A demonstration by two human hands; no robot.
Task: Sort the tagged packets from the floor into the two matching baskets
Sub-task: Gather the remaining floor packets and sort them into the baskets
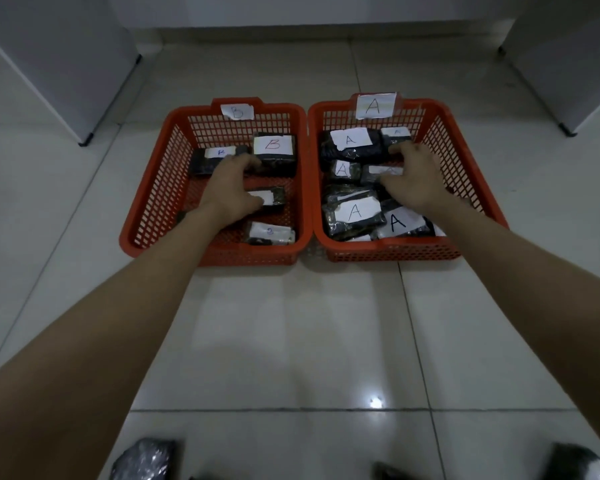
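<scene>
While over baskets [302,188]: both hands [231,188].

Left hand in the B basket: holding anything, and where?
The left hand lies over a packet in the B basket, thumb at its near left end; a closed grip cannot be told.

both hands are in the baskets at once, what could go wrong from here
The A basket is crowded: packets overlap under the right hand, so a new one may cover tags or slide toward the rim. The left hand in the B basket hides part of a packet's tag, so a mis-sort could go unnoticed. Dark packets remain on the floor at the frame's bottom edge, easy to overlook.
</scene>
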